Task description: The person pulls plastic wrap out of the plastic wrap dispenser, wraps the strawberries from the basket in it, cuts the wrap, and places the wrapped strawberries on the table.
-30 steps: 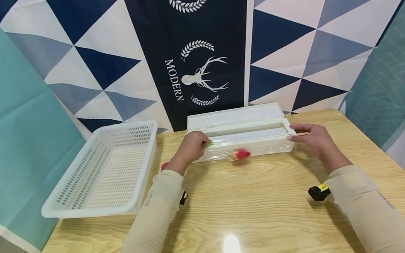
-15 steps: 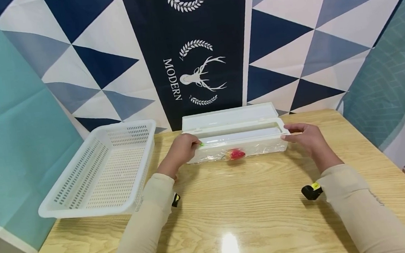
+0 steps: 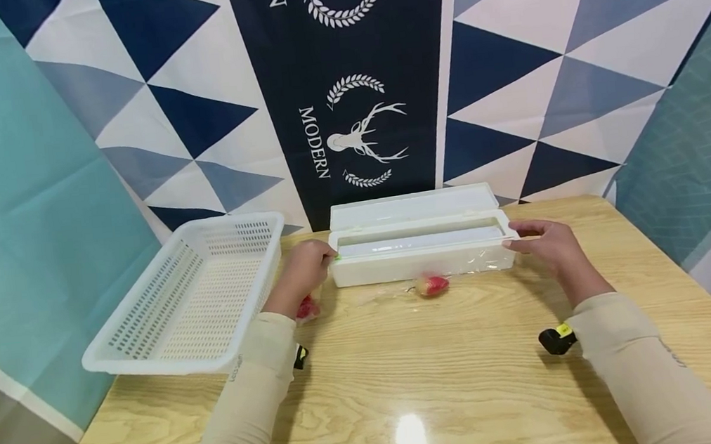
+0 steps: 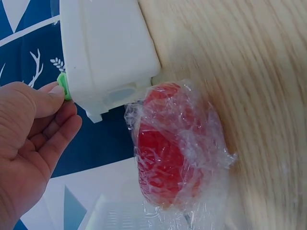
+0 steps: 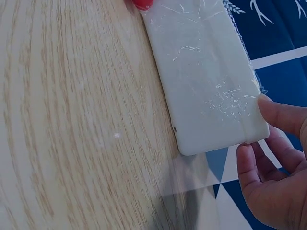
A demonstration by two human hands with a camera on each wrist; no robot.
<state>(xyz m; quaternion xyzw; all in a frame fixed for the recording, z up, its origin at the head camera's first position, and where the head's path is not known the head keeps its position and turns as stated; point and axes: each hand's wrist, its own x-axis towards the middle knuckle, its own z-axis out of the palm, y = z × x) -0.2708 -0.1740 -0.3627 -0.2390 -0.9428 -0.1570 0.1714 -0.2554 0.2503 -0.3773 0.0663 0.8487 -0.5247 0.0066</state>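
Note:
A long white cling film dispenser [image 3: 423, 264] stands at the back of the table with its lid [image 3: 414, 208] raised. At its left end, my left hand [image 3: 304, 272] pinches the small green slide cutter [image 4: 64, 86] between thumb and fingers. My right hand [image 3: 550, 241] grips the right end, thumb on the front edge and fingers behind. Clear film [image 5: 225, 103] clings to the right part of the front face. A small red and yellow fruit [image 3: 432, 286] lies in front of the box. Below my left hand sits a red piece wrapped in crumpled film [image 4: 168, 148].
A white perforated plastic basket [image 3: 210, 298] stands on the left of the wooden table [image 3: 432, 370]. A patterned cloth [image 3: 344, 96] hangs right behind the box. A black and yellow device [image 3: 557, 338] is at my right wrist.
My left hand has slid the green cutter leftward to the box's end. The film has dropped away from the front's left part, and the small fruit has come down with it. My right hand stays put.

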